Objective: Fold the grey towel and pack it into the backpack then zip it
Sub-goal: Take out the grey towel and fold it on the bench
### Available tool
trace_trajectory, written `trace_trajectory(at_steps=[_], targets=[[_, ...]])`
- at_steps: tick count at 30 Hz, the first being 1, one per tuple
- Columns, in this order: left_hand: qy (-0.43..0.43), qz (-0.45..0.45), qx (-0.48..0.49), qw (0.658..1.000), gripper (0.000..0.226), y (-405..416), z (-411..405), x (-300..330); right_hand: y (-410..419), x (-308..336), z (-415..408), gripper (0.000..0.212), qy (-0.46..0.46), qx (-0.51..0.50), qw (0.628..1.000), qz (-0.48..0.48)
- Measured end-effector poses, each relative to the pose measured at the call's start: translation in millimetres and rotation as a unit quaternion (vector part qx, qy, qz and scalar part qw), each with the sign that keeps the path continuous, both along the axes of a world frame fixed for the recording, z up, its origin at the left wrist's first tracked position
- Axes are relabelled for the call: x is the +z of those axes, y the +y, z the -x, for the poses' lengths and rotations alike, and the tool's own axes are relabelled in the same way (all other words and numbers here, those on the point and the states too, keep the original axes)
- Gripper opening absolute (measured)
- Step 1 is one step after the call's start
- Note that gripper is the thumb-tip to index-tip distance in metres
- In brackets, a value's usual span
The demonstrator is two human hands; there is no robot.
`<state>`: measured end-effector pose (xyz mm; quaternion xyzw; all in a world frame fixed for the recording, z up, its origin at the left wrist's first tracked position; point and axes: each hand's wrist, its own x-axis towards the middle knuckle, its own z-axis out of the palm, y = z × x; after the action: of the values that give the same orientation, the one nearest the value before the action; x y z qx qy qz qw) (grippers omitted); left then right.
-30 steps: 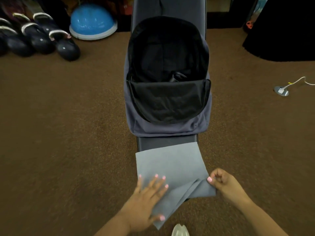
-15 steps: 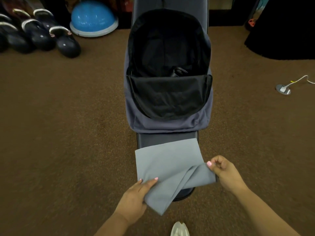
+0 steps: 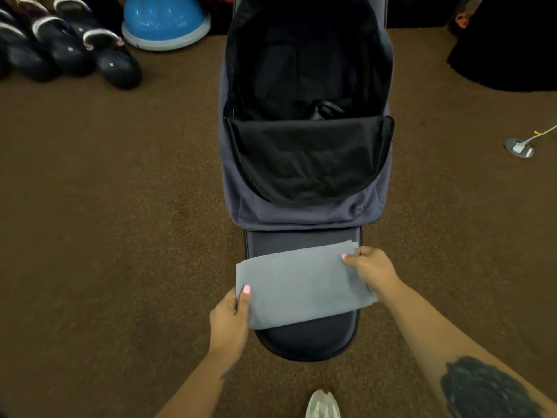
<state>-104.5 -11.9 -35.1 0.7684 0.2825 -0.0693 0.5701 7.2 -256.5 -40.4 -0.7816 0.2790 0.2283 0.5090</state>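
The grey towel (image 3: pixel 301 285) lies folded into a narrow rectangle across the near end of a dark padded bench (image 3: pixel 304 336). My left hand (image 3: pixel 230 318) pinches its near left corner, thumb on top. My right hand (image 3: pixel 369 270) grips its far right edge. Beyond the towel, the grey backpack (image 3: pixel 301 212) lies on the bench with its main compartment wide open, showing the black lining and an inner flap. A black strap or buckle (image 3: pixel 327 111) sits inside it.
Brown carpet (image 3: pixel 120 236) surrounds the bench. Several dark kettlebells (image 3: pixel 69 52) and a blue half-ball (image 3: pixel 165 21) stand at the far left. A floor outlet with a white cable (image 3: pixel 520 147) is at the right. A shoe tip (image 3: pixel 322 404) shows at the bottom edge.
The near flap of the towel has been folded up over the far part, making a narrower rectangle. Both hands moved forward with it and now hold its two ends.
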Motion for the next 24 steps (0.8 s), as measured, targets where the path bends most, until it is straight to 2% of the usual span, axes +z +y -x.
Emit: trace_trajectory(at_steps=[5, 9, 11, 15, 20, 24], targets=[[-0.006, -0.015, 0.003, 1.0, 0.016, -4.0, -9.5, 2.3, 3.8, 10.5, 0.5, 0.026, -0.061, -0.008, 0.996, 0.063], [0.021, 0.0, 0.001, 1.0, 0.015, -1.5, -14.9, -3.1, 2.2, 10.5, 11.9, 0.049, -0.012, -0.08, 0.997, -0.019], [0.034, 0.018, -0.013, 0.999, 0.02, 2.5, -15.7, -4.7, -0.3, 8.4, 18.9, 0.055, -0.011, -0.086, 0.996, -0.013], [0.049, 0.015, -0.019, 0.999, 0.013, 11.4, -18.2, -7.4, -3.9, 5.9, 21.2, 0.05, -0.017, -0.091, 0.996, -0.009], [0.035, -0.052, 0.001, 0.998, 0.017, 8.0, -23.0, -5.0, -3.7, 3.0, 18.5, 0.034, -0.021, -0.085, 0.996, -0.003], [0.027, -0.036, 0.018, 0.999, 0.013, 0.7, -21.6, -1.8, -1.3, 3.5, 21.8, 0.029, -0.05, -0.071, 0.996, 0.036]])
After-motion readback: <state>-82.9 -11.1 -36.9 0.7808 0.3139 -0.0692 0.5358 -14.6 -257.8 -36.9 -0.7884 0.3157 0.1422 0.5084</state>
